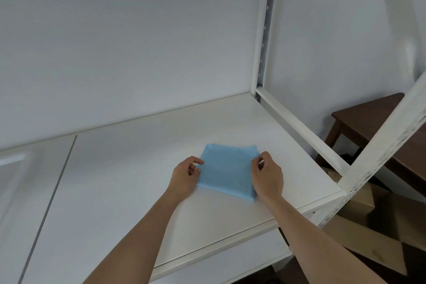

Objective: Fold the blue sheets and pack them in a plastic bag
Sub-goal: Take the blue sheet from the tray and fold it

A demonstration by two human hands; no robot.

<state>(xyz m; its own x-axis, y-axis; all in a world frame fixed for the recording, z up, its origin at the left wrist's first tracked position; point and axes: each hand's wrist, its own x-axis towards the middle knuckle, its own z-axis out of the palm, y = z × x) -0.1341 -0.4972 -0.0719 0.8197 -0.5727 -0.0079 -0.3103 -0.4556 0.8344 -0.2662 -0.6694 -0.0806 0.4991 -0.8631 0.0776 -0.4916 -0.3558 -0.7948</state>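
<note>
A folded blue sheet (227,169) lies flat on the white shelf board (129,182), toward its right front corner. The left hand (185,176) rests at the sheet's left edge, fingers curled, thumb and forefinger pinching the fabric near the upper left side. The right hand (267,176) sits on the right edge, fingers bent and pinching the sheet near its upper right corner. Both forearms reach in from the bottom of the view.

Just right of the sheet, a white metal upright (378,145) slants across the shelf's front corner, and a second perforated post (265,30) stands at the back corner, joined by a side rail (299,129). Beyond the frame, a dark wooden table (368,117) stands near the wall, with cardboard boxes (359,233) on the floor below it.
</note>
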